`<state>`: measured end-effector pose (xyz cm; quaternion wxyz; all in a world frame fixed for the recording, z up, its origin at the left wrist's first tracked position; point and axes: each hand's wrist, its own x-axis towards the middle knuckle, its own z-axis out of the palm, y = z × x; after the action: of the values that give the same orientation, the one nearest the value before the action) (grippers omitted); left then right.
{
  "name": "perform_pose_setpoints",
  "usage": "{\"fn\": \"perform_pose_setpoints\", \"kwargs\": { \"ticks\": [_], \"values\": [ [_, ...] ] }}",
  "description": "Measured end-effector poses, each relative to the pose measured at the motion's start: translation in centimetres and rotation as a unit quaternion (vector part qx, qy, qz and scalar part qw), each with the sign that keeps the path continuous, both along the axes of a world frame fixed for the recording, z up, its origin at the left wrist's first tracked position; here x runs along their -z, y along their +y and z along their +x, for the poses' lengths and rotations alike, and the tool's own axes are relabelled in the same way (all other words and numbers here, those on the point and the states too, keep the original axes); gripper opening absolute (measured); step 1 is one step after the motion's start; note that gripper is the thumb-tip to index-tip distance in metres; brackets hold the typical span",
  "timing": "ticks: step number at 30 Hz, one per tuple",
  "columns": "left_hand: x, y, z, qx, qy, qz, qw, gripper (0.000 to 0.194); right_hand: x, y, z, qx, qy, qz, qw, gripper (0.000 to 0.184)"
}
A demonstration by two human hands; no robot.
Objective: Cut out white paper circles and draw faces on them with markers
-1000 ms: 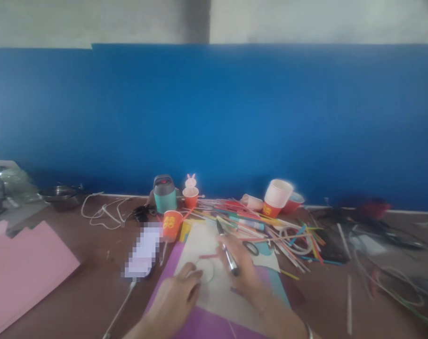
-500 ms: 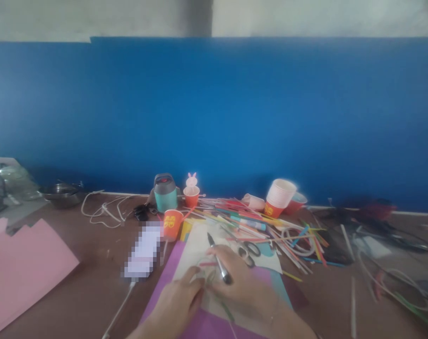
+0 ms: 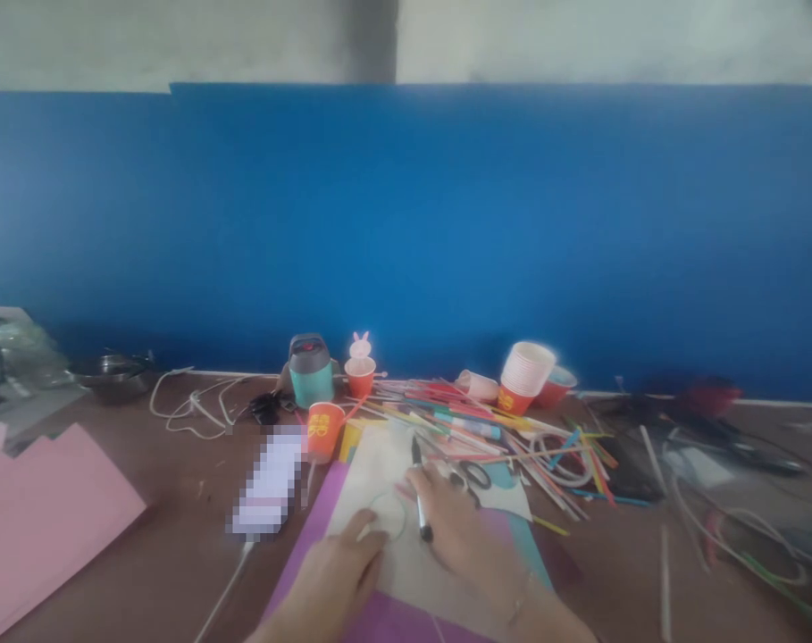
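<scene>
A black-and-silver marker pen (image 3: 420, 500) is held in my right hand (image 3: 456, 522), its dark end pointing away from me. A small pink strip (image 3: 404, 491) shows at this hand's fingertips. My left hand (image 3: 342, 563) has its fingers bent over the lower edge of a pale round paper piece (image 3: 389, 513) with a thin dark outline. Both hands are over a white sheet (image 3: 379, 455), which lies on purple paper (image 3: 406, 616). Black-handled scissors (image 3: 473, 475) lie just beyond my right hand, partly covered by it.
Coloured sticks (image 3: 446, 415) and white tubing lie in a heap behind the hands. An orange paper cup (image 3: 324, 430), a rabbit-topped cup (image 3: 361, 375), a teal flask (image 3: 312, 375) and stacked cups (image 3: 527, 371) stand around. A cabled phone (image 3: 268, 482) and pink card (image 3: 50, 518) are leftward.
My hands have moved slightly apart, uncovering the round paper piece. The marker has turned more upright in view. A green strip seen between my hands before is out of sight.
</scene>
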<state>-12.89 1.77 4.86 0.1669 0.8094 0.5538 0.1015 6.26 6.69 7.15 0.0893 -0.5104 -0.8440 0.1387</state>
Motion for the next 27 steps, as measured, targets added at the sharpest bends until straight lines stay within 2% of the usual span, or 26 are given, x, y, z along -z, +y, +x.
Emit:
{"fn": "perform_pose_setpoints", "kwargs": {
  "ticks": [4, 7, 12, 17, 23, 25, 27],
  "values": [
    [-0.3, 0.0, 0.1, 0.0, 0.003, 0.0, 1.0, 0.037, -0.3, 1.2, 1.5, 0.021, 0.052, 0.026, 0.998, 0.072],
    [-0.4, 0.1, 0.1, 0.005, 0.012, -0.004, 1.0, 0.038, -1.3, 2.6, 3.0, 0.062, 0.069, 0.05, 0.994, 0.071],
    [-0.5, 0.0, 0.1, 0.011, 0.01, -0.008, 1.0, 0.037, -2.7, 4.1, 5.0, 0.14, -0.02, 0.101, 0.985, 0.069],
    [-0.3, 0.0, 0.1, 0.012, 0.006, -0.006, 1.0, 0.039, -2.7, 3.9, 5.3, 0.114, -0.071, 0.094, 0.987, 0.063],
    [-0.4, -0.1, 0.2, 0.016, 0.001, 0.0, 1.0, 0.038, -4.7, 3.2, 4.9, 0.089, 0.051, 0.122, 0.987, 0.058],
    [-0.5, 0.0, 0.2, 0.017, 0.004, 0.0, 1.0, 0.039, -5.4, 2.7, 4.5, 0.073, 0.142, 0.143, 0.977, 0.044],
    [-0.5, 0.0, 0.3, 0.019, 0.009, 0.0, 1.0, 0.041, -5.7, 2.1, 3.7, 0.059, 0.263, 0.124, 0.955, 0.021]
  ]
}}
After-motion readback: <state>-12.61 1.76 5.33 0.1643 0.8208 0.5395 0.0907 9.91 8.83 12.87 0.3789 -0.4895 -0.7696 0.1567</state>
